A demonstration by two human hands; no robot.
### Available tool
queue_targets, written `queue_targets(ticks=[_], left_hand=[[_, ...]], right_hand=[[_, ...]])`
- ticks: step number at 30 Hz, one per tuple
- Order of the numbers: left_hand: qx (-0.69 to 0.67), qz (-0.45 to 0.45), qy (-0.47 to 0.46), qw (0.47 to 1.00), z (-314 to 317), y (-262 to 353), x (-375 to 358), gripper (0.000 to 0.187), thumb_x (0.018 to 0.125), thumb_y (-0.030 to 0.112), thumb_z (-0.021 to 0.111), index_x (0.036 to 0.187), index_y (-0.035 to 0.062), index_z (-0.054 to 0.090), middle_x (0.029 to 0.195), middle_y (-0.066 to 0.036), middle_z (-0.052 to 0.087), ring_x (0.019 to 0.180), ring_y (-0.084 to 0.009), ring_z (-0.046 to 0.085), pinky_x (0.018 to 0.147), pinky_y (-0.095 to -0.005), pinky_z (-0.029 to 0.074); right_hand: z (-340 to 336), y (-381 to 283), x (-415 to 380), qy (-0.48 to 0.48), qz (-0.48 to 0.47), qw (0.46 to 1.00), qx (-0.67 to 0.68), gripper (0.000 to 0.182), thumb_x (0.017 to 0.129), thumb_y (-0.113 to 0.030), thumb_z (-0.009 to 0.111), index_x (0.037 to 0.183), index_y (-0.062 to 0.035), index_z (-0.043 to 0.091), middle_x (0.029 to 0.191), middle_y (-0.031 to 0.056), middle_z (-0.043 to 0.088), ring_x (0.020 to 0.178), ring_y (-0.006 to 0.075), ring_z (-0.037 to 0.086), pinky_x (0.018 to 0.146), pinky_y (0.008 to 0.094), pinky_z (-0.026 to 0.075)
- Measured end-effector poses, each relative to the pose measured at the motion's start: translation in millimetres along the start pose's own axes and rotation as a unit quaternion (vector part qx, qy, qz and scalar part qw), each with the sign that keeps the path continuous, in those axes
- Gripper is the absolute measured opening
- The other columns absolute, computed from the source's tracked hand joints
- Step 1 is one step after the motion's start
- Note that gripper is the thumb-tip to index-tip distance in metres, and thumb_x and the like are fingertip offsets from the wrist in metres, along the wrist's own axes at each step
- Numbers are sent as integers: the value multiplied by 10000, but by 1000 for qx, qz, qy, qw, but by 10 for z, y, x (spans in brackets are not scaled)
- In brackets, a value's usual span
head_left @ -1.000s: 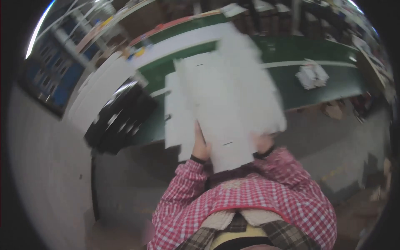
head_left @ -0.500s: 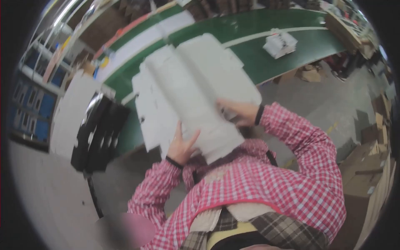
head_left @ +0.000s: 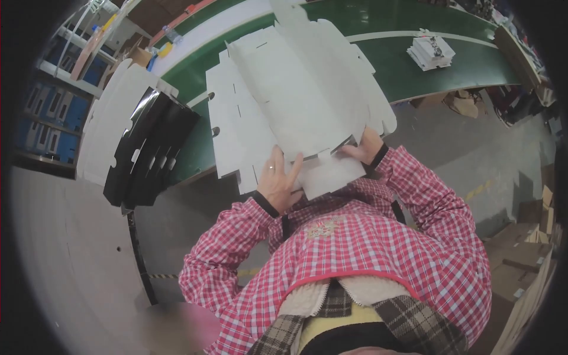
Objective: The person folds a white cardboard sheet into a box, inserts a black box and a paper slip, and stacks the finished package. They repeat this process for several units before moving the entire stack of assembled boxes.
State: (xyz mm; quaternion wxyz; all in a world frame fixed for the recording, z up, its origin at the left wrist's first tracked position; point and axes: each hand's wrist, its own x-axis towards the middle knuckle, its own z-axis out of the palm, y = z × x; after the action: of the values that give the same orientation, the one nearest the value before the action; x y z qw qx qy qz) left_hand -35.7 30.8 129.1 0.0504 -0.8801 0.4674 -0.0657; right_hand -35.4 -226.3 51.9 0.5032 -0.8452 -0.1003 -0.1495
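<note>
A large white cardboard box blank (head_left: 302, 89), partly folded, lies on the green table with its front reaching over the near edge. Its side walls stand up along creases, and a front flap (head_left: 331, 174) sticks out toward my body. My left hand (head_left: 279, 182), a ring on one finger, rests at the front left corner with fingers stretched apart against the cardboard. At the front right corner, my right hand (head_left: 368, 148) grips the raised wall, its thumb on the near side. Some of its fingers are hidden behind the cardboard.
Black folded cardboard pieces (head_left: 148, 154) stand at the left beside large white sheets (head_left: 112, 124). A small stack of white printed pieces (head_left: 431, 53) sits on the green table (head_left: 438, 80) at right. Brown cartons (head_left: 518, 260) stand on the floor at right.
The blank's side walls now stand higher, and a front flap is bent out toward me. My right hand has moved from the inner panel to the front right corner. The view has shifted.
</note>
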Motion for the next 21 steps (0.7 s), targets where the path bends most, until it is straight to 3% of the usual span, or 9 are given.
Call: queue_targets(ticks=[2,5,6,8,11,14,17,20,21], left_hand=[[40,-24,-131,990,-20,-21,46,1018,596,564,691,1342,89,190,1259,-395,244,1217,-437,282,944,-483,351],[-8,-5,49,999,143,-72,-56,976,446,478,817,1216,63,384,1120,-412,361,1080,-459,421,808,-461,466],[-18,-14,65,998,114,-92,-61,842,507,382,752,1196,49,400,1118,-393,370,1051,-448,439,795,-449,476],[-67,-35,134,988,24,-115,-56,366,755,-2,493,1120,-7,464,1107,-319,403,937,-407,510,741,-399,515],[-125,-244,209,939,484,-192,-285,424,847,225,518,1234,79,426,937,-205,504,627,-295,517,485,-332,465],[-128,-357,333,863,497,-51,-368,557,811,152,578,1309,97,336,718,-60,506,483,-180,445,451,-292,431],[5,-372,400,837,416,-11,-347,524,820,121,592,1295,119,370,511,14,380,371,-98,297,332,-226,297],[25,-395,423,815,529,-185,-211,434,857,165,550,1266,129,408,515,-4,440,345,-105,306,321,-219,291],[19,-389,419,820,516,-231,-236,397,856,157,549,1236,119,439,610,-16,479,401,-110,368,360,-219,331]], right_hand=[[46,225,-47,-6,73,997,4,662,733,-393,651,1241,-56,394,1185,178,492,1044,357,492,926,461,385],[58,124,-15,-44,120,992,17,635,792,-479,512,1254,-73,356,1204,174,476,1056,358,482,946,460,370],[65,159,18,-52,108,992,24,628,806,-483,479,1258,-65,353,1217,174,466,1071,360,472,955,464,357],[34,205,115,-80,73,993,43,620,861,-495,350,1275,-34,339,1266,176,426,1131,366,434,990,483,307],[80,-239,260,-147,54,987,35,427,886,-271,421,1244,-41,384,1217,196,466,1075,384,470,964,485,335],[392,-337,349,-107,37,987,116,630,765,-469,533,1245,-99,362,1214,163,472,1080,344,472,956,490,347],[641,-365,520,-44,49,991,119,591,790,-466,528,1189,-49,400,1121,159,524,1019,331,495,911,439,394],[654,-622,805,-29,135,985,104,523,818,-409,516,1185,-60,387,1118,170,496,1037,331,462,926,439,383],[693,-651,896,-36,137,985,94,522,818,-402,512,1191,-57,391,1125,171,491,1048,326,454,934,432,370]])
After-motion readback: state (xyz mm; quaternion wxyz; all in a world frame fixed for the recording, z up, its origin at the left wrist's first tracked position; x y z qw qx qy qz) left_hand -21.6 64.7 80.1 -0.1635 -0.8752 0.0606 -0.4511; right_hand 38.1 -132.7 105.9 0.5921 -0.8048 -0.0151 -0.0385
